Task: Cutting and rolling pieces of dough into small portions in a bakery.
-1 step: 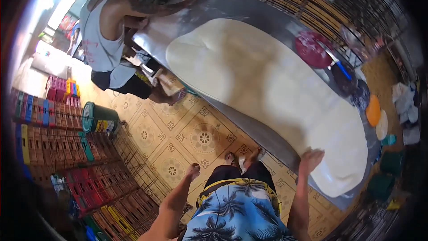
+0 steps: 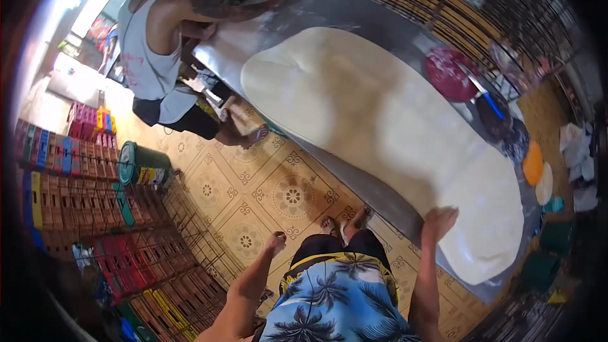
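While dough (image 2: 411,123) spans the table (image 2: 387,201), a blue-handled tool (image 2: 491,106) lies beyond it.

The dough (image 2: 405,145) is cream, the shirt (image 2: 335,304) palm-patterned blue.

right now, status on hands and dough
Right hand over near edge of dough, contact unclear. Left hand off dough. Dough spread on table, blue-handled tool beyond.

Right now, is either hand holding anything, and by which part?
Nothing visibly held: the left hand is in the air, and the right hand is at the near edge of the pale dough, no grip visible.
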A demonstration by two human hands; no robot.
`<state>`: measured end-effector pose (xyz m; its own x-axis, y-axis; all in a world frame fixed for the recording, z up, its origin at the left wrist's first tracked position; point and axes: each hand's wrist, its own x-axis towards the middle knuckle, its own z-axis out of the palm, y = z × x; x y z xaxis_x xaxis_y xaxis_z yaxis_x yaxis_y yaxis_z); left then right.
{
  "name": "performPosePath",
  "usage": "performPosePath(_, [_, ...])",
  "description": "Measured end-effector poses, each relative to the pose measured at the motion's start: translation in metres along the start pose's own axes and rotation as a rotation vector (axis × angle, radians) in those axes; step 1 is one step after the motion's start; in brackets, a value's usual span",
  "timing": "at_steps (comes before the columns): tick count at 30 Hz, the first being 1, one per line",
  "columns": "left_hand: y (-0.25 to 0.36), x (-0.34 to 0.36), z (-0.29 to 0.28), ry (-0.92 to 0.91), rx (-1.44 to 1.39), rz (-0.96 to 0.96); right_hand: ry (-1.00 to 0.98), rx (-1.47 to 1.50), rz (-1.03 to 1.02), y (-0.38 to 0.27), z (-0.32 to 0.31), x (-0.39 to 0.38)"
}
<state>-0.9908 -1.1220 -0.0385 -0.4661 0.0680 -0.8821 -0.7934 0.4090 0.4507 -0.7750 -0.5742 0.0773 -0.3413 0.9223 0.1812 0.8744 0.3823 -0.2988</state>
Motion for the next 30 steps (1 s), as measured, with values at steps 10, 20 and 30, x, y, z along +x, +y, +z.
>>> performPosePath(10, [0.123,-0.002,0.013,0.025,0.164,0.274,-0.416,0.234,-0.997,-0.333,0.067,0.018])
performPosePath(20, [0.132,0.081,-0.081,0.127,-0.16,-0.178,-0.478,0.355,-1.482,-0.61,0.181,0.092])
performPosePath(30, [0.222,0.108,-0.106,0.102,-0.249,-0.019,-0.616,0.377,-1.406,-0.731,0.222,0.05])
